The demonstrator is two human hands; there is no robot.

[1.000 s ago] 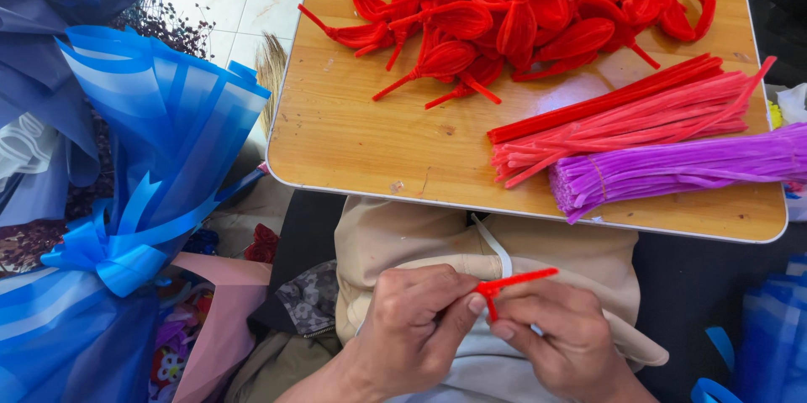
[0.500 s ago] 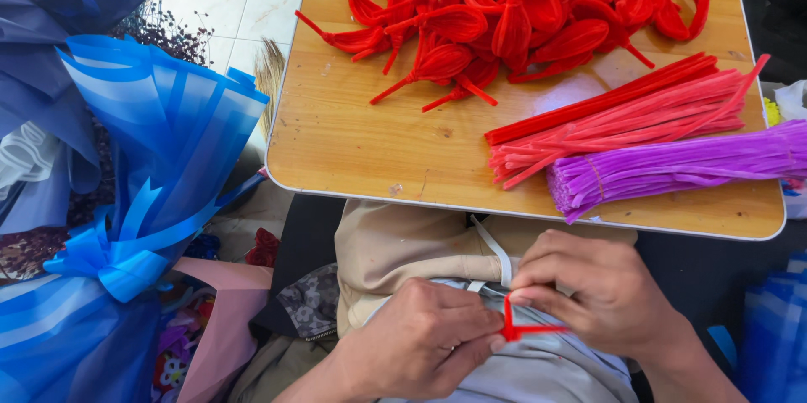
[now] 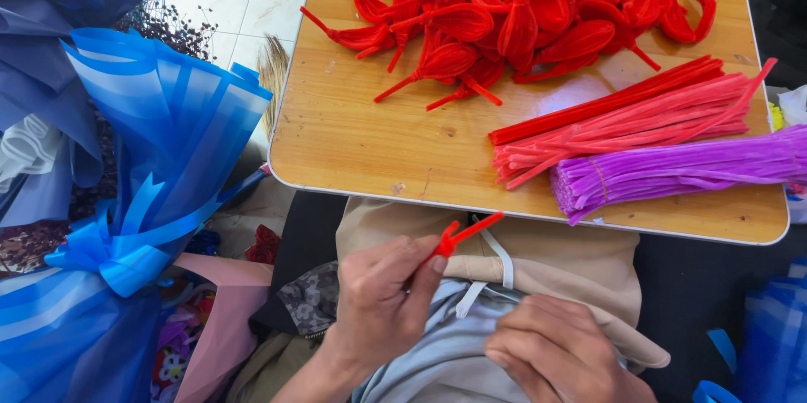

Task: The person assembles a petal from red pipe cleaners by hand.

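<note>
Left hand pinches a red pipe cleaner above the lap, near the wooden table's edge.

The left hand (image 3: 382, 302) is closed on the red pipe cleaner (image 3: 461, 233), thumb and fingers clamped on its lower end, so its twisted tip points up and right towards the table (image 3: 353, 142). The right hand (image 3: 559, 352) rests apart on the lap, just right of the left, fingers curled; whether it holds anything cannot be told. On the far side of the table lies a pile of red loops (image 3: 521, 8). At the right lie three bundles of straight stems: red (image 3: 605, 105), pink (image 3: 639, 126) and purple (image 3: 681, 172), nearest. To the left stands a blue bouquet wrap (image 3: 160, 126) with a ribbon (image 3: 109, 243).
</note>
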